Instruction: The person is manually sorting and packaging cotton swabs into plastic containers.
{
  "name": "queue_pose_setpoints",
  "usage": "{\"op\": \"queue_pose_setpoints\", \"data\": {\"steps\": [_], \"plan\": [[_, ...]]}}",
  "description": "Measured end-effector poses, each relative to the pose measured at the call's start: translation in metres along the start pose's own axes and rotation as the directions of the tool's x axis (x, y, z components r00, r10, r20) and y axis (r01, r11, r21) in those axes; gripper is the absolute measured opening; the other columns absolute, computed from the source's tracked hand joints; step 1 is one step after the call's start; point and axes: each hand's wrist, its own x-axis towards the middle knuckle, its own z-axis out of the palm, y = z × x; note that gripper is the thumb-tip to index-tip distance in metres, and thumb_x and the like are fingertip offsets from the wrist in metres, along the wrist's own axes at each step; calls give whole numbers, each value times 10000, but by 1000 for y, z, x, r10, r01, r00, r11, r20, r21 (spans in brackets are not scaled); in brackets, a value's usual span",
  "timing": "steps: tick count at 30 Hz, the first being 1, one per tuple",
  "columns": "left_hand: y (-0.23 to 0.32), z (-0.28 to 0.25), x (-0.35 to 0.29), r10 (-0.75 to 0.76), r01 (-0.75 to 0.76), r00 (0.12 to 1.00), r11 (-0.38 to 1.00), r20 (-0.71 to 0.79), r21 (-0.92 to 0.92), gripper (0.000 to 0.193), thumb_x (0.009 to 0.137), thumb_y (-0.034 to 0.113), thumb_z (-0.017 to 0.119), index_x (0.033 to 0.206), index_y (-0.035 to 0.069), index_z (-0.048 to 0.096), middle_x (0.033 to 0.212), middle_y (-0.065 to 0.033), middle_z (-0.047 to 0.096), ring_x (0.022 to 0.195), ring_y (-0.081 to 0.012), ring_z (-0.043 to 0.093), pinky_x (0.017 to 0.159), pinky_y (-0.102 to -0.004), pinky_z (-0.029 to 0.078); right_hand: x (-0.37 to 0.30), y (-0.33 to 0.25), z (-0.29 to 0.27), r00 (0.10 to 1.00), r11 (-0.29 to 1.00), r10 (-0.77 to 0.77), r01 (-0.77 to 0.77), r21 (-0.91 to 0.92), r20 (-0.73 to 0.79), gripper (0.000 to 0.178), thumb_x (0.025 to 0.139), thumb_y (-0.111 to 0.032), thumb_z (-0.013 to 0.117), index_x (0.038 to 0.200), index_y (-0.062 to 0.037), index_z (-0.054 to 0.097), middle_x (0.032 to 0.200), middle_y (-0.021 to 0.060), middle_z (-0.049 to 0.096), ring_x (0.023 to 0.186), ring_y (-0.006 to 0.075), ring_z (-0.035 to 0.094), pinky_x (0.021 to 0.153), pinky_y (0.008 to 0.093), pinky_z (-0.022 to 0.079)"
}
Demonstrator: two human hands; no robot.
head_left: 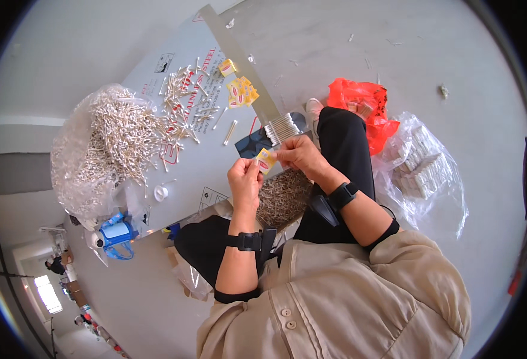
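Over my lap, my left hand (245, 182) pinches a small yellow label (264, 161) by its left side. My right hand (304, 157) is closed at the label's right edge, thumb and finger on it. Just beyond the hands, a neat row of cotton swabs (282, 129) lies side by side on a dark printed patch at the table's edge. Below the hands, between my knees, sits a box filled with brownish thin sticks (284, 197). More yellow labels (241, 93) lie in a loose stack farther off on the table, with a small yellow packet (227, 67) beside them.
Loose cotton swabs (186, 102) scatter over the metal-sheet table (206, 167). A big clear bag of swabs (117, 128) bulges at left, near a white tape roll (160, 192) and a blue bottle (117, 232). On the floor at right are a red bag (359, 99) and a clear bag of white bundles (419, 164).
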Motion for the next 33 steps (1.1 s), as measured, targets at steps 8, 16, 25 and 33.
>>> {"op": "queue_pose_setpoints", "data": {"steps": [8,16,25,33], "plan": [[-2,-3,40,-38,38,996,999,84,5,147,871,85,628,744,30,579,614,-17,566,470,-46,477,374,-191,319,31,35,-51,563,838,-498,118,-532,-659,269,796,-179,742,928,33,641,767,47,599,684,119,546,621,260,455],[-46,14,87,332,-282,940,886,-79,368,115,787,46,580,713,-34,542,631,-135,588,505,-239,545,525,-372,468,43,15,-47,805,988,74,22,155,-588,293,780,-287,791,679,-84,605,564,-42,424,449,72,335,427,258,250],[-29,28,71,340,-247,936,819,-92,518,119,790,66,567,732,-32,531,663,-181,597,605,-313,586,621,-408,480,55,16,-42,845,983,50,53,176,-533,229,735,-166,817,724,-68,611,589,-34,511,450,58,397,421,252,271],[-28,31,69,455,-329,887,748,-85,577,115,789,57,574,720,-17,517,643,-171,590,578,-334,572,597,-425,475,51,8,-36,851,983,74,27,184,-521,180,774,-118,783,769,-87,606,615,-48,505,448,43,394,409,230,265]]}}
